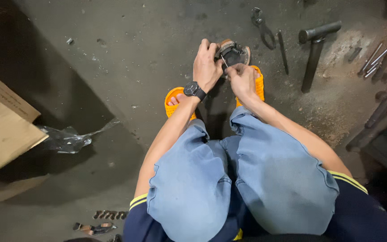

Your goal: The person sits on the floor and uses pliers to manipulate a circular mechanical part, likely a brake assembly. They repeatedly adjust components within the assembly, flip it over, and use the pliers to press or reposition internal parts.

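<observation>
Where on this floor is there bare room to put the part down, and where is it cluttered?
Bare floor lies left of the left hand, up from the plastic wrap and cardboard. Right of the right hand it is crowded: pliers, hammer, rods. Both hands hold the round metal part above the orange sandals.

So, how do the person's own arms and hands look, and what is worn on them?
Both arms are bare from the short sleeves down. The sleeves are dark navy with yellow stripes at the hem. The left hand has a black wristwatch with a dark round face on its wrist. The right hand wears nothing: no glove, no ring that can be seen, and no band.
</observation>
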